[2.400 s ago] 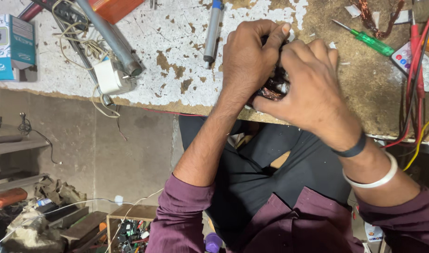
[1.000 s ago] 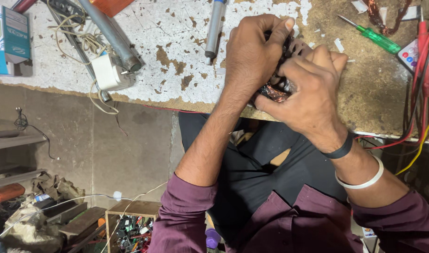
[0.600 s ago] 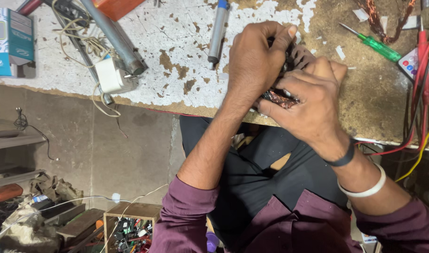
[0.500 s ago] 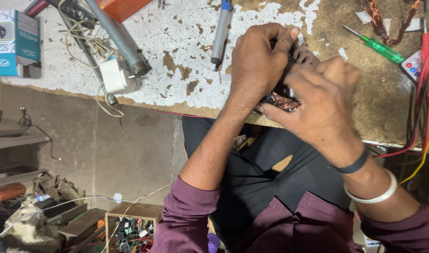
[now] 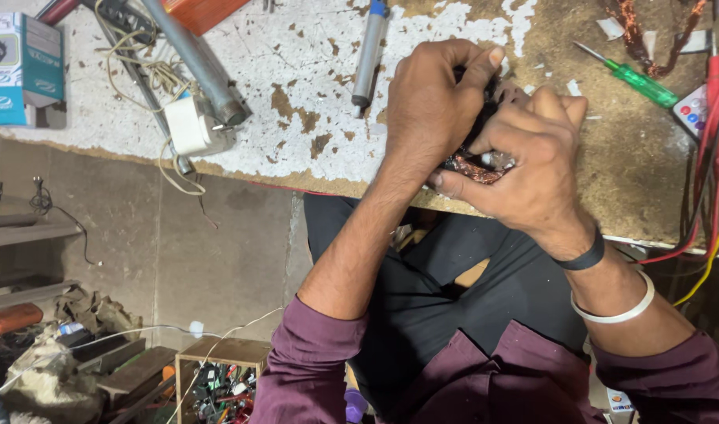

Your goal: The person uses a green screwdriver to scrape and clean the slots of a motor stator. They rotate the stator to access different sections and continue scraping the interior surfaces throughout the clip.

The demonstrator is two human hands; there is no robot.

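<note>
Both of my hands close around a small motor part with copper windings (image 5: 479,166) at the near edge of a worn wooden workbench (image 5: 312,149). My left hand (image 5: 434,102) wraps over its top and left side, the thumb raised. From the right, my right hand (image 5: 532,157) grips it with fingers curled across the coil. Most of the part is hidden between the hands; only reddish copper wire and a dark body show.
On the bench lie a grey pen-like tool (image 5: 369,55), a green-handled screwdriver (image 5: 630,74), a metal pipe (image 5: 198,63) with a white plug (image 5: 188,126), a blue box (image 5: 22,67), loose copper wire (image 5: 642,27), and red and yellow leads (image 5: 709,149). Below left stands a wooden crate (image 5: 218,377) of parts.
My hands have shifted slightly on the wound part, the right hand's fingers regripping across the coil. The view has drifted a little; the bench items stay put.
</note>
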